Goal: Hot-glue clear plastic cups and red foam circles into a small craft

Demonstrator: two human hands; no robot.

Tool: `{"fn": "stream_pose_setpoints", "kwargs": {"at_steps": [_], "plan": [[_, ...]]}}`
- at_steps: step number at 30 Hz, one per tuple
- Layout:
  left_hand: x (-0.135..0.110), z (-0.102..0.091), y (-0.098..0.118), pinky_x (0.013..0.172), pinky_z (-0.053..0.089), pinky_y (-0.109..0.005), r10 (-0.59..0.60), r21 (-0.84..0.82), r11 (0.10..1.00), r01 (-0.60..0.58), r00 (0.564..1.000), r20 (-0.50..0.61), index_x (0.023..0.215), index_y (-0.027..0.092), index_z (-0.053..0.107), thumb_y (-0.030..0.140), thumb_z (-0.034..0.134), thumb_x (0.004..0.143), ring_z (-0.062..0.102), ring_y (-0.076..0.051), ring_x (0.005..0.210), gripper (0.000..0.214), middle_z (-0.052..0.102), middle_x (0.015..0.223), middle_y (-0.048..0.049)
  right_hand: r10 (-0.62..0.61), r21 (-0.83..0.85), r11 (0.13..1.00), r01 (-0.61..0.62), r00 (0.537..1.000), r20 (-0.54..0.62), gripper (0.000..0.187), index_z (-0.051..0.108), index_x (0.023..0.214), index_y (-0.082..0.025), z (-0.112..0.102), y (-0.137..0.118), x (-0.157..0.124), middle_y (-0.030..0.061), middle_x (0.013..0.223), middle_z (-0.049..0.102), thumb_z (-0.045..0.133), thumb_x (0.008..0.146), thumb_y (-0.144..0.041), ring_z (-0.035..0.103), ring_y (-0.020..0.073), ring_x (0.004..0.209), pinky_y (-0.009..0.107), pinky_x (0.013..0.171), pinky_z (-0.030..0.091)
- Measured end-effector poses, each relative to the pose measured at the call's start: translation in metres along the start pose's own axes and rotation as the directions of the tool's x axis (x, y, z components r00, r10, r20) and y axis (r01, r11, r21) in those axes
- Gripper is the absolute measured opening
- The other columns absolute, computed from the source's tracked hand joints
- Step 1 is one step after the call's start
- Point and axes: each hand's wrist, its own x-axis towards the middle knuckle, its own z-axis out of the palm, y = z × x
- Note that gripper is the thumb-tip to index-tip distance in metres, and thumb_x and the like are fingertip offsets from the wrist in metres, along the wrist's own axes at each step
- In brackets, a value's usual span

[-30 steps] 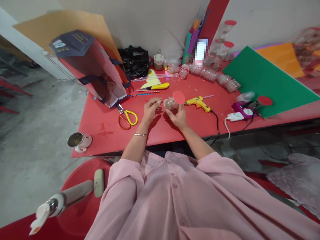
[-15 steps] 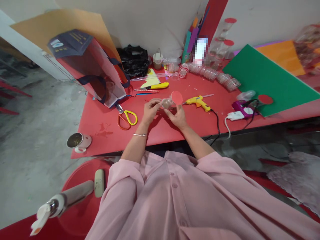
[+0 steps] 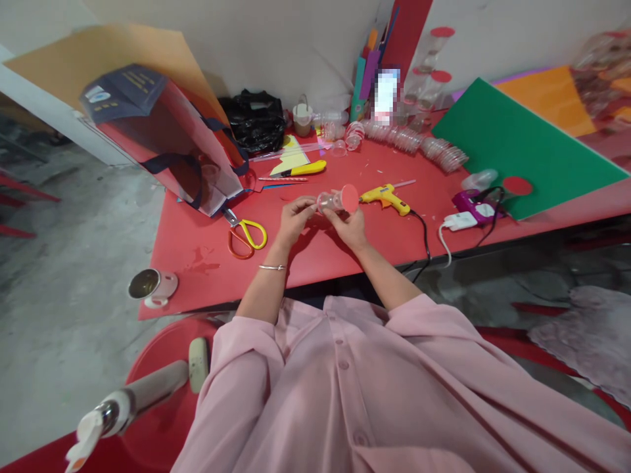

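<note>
Above the table's front half, both hands hold a small clear plastic hourglass-shaped piece (image 3: 331,200) with a red disc (image 3: 350,198) on its right end. My left hand (image 3: 296,220) pinches the clear left end between thumb and fingers. My right hand (image 3: 349,226) grips it from below near the middle, and some of its fingers are hidden behind the piece. To the right lies a yellow hot glue gun (image 3: 387,198) with a glue stick in its back. Scissors (image 3: 247,236) with red and yellow handles rest left of my hands.
A yellow cutter knife (image 3: 310,168), a black plastic bag (image 3: 254,121) and stacked clear plastic cups (image 3: 414,139) lie farther back. At left stand a paper bag (image 3: 162,138) and a mug (image 3: 160,286) by the edge. A green board (image 3: 527,151) and purple power strip (image 3: 476,207) are right.
The clear piece has turned slightly in my hands, and my right thumb now lies over its middle. The whole view has shifted a little.
</note>
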Motion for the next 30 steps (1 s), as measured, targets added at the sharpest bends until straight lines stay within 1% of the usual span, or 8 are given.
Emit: {"fn": "stream_pose_setpoints", "kwargs": {"at_steps": [3, 5, 8, 12, 16, 20, 25, 30], "plan": [[0.000, -0.001, 0.000, 0.068, 0.053, -0.028, 0.008, -0.009, 1.000, -0.008, 1.000, -0.003, 0.078, 0.022, 0.083, 0.039, 0.085, 0.082, 0.067, -0.016, 0.081, 0.017, 0.079, 0.101, -0.0066, 0.012, -0.014, 1.000, -0.012, 1.000, -0.025, 0.058, 0.080, 0.127, -0.028, 0.000, -0.003, 0.001, 0.0104, 0.128, 0.083, 0.088, 0.083, -0.066, 0.077, 0.0331, 0.127, 0.054, 0.120, 0.058], [0.001, 0.000, 0.000, 0.068, 0.052, -0.027, -0.001, -0.012, 1.000, 0.001, 1.000, -0.003, 0.078, 0.022, 0.083, 0.037, 0.083, 0.083, 0.066, -0.015, 0.080, 0.016, 0.079, 0.100, -0.0059, 0.022, -0.023, 0.999, -0.023, 0.999, -0.046, 0.060, 0.080, 0.126, -0.026, 0.000, -0.003, 0.000, 0.0111, 0.127, 0.083, 0.088, 0.082, -0.067, 0.077, 0.0336, 0.127, 0.055, 0.119, 0.058], [0.000, 0.001, 0.003, 0.067, 0.051, -0.027, -0.027, -0.015, 1.000, 0.027, 1.000, -0.005, 0.077, 0.021, 0.081, 0.035, 0.082, 0.083, 0.066, -0.014, 0.077, 0.016, 0.079, 0.099, -0.0056, 0.030, -0.016, 0.999, -0.031, 0.999, -0.038, 0.061, 0.079, 0.126, -0.026, 0.000, -0.001, 0.000, 0.0113, 0.127, 0.083, 0.088, 0.082, -0.067, 0.077, 0.0333, 0.127, 0.056, 0.120, 0.057], [-0.001, 0.002, 0.007, 0.069, 0.052, -0.027, -0.035, -0.017, 0.999, 0.035, 0.999, -0.012, 0.076, 0.022, 0.080, 0.034, 0.082, 0.082, 0.066, -0.014, 0.078, 0.014, 0.078, 0.097, -0.0052, 0.061, 0.037, 0.997, -0.060, 0.998, -0.023, 0.061, 0.078, 0.129, -0.028, -0.001, 0.005, 0.001, 0.0091, 0.133, 0.081, 0.089, 0.081, -0.065, 0.076, 0.0311, 0.129, 0.055, 0.121, 0.057], [-0.001, 0.001, 0.007, 0.069, 0.053, -0.027, -0.035, -0.017, 0.999, 0.035, 0.999, -0.009, 0.078, 0.023, 0.082, 0.036, 0.081, 0.083, 0.065, -0.015, 0.081, 0.014, 0.078, 0.098, -0.0050, 0.091, 0.080, 0.993, -0.091, 0.996, -0.004, 0.060, 0.078, 0.130, -0.032, -0.002, 0.012, 0.002, 0.0051, 0.130, 0.082, 0.090, 0.081, -0.064, 0.076, 0.0275, 0.126, 0.051, 0.120, 0.059], [0.000, 0.000, 0.004, 0.069, 0.054, -0.026, -0.034, -0.035, 0.999, 0.034, 0.999, -0.013, 0.077, 0.023, 0.081, 0.035, 0.081, 0.081, 0.066, -0.015, 0.080, 0.013, 0.077, 0.100, -0.0052, 0.092, 0.126, 0.988, -0.092, 0.996, 0.002, 0.061, 0.075, 0.132, -0.036, -0.001, 0.017, 0.004, 0.0028, 0.129, 0.081, 0.091, 0.080, -0.062, 0.076, 0.0251, 0.125, 0.050, 0.120, 0.059], [0.000, 0.000, 0.003, 0.069, 0.054, -0.026, -0.024, -0.041, 0.999, 0.024, 1.000, -0.002, 0.077, 0.022, 0.082, 0.034, 0.080, 0.080, 0.065, -0.014, 0.080, 0.012, 0.075, 0.101, -0.0054, 0.087, 0.209, 0.974, -0.089, 0.996, 0.021, 0.058, 0.072, 0.126, -0.033, 0.002, 0.015, 0.003, 0.0040, 0.133, 0.080, 0.091, 0.080, -0.063, 0.076, 0.0260, 0.127, 0.050, 0.119, 0.059], [-0.001, 0.000, 0.007, 0.070, 0.056, -0.027, -0.022, -0.035, 0.999, 0.022, 1.000, 0.009, 0.077, 0.023, 0.081, 0.036, 0.081, 0.080, 0.065, -0.015, 0.081, 0.013, 0.075, 0.101, -0.0060, 0.129, 0.192, 0.972, -0.135, 0.991, 0.045, 0.067, 0.067, 0.128, -0.031, 0.002, 0.009, 0.003, 0.0069, 0.137, 0.079, 0.089, 0.078, -0.070, 0.076, 0.0277, 0.130, 0.054, 0.121, 0.057]]}}
